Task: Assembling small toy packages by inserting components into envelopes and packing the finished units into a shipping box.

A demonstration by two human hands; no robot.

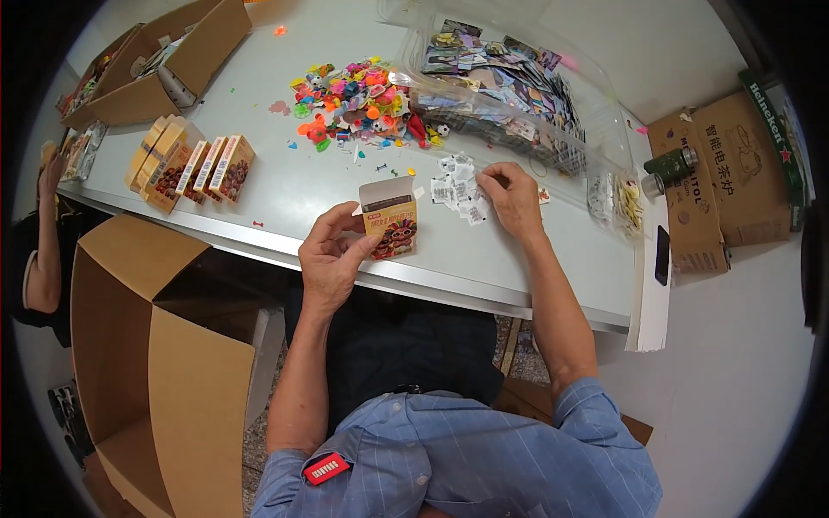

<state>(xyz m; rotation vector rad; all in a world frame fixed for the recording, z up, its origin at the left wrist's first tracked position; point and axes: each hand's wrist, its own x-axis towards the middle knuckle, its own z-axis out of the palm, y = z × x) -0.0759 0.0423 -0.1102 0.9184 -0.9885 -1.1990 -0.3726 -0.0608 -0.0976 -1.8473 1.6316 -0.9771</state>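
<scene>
A small yellow printed carton [394,231] is upright at the table's front edge, its top flap raised. My left hand [332,257] grips it by the left side, thumb across the front. To its right lies a loose pile of small white printed sachets [459,190]. My right hand [515,205] is at the right edge of that pile, thumb and fingertips pressed together. Whatever may be between those fingertips is too small or hidden to make out. Beyond, a heap of small colourful plastic toys [367,99] is spread on the white table [285,186].
Several yellow cartons [200,168] stand at the left, before an open cardboard box [164,65]. A clear plastic bin [604,129] of flat packets stands far right, near a bag of small items [615,205]. A large carton [194,371] stands below left; another person's arm [45,233] shows far left.
</scene>
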